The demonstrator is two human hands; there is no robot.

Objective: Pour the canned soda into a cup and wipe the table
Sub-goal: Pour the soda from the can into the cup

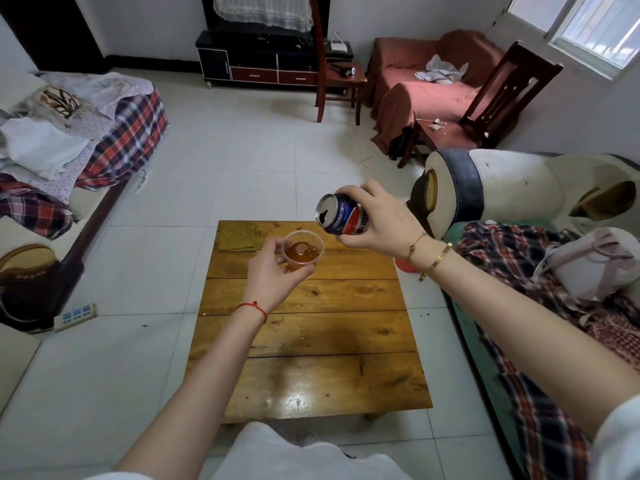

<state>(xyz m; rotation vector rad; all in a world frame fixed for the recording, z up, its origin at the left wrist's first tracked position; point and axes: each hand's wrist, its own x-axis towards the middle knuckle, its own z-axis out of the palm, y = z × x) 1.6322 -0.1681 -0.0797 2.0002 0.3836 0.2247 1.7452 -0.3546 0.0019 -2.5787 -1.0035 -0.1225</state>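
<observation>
Two hands are working above the table [311, 341]. The right hand [381, 223] is gripping the soda can [341, 214], lying sideways, mouth pointing left, just above the cup [303, 251]. The left hand [273, 268] is cradling that cup, partly full.

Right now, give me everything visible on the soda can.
The soda can is a dark blue metal can with a red, white and blue logo and white print on its side. Its silver top is opened, the dark mouth hole facing the camera. It is tipped nearly on its side, top toward the left, above and to the right of the clear plastic cup of amber soda. The right hand grips it from above around the body. No stream is visible. It touches nothing else and hangs above the wooden table.
</observation>
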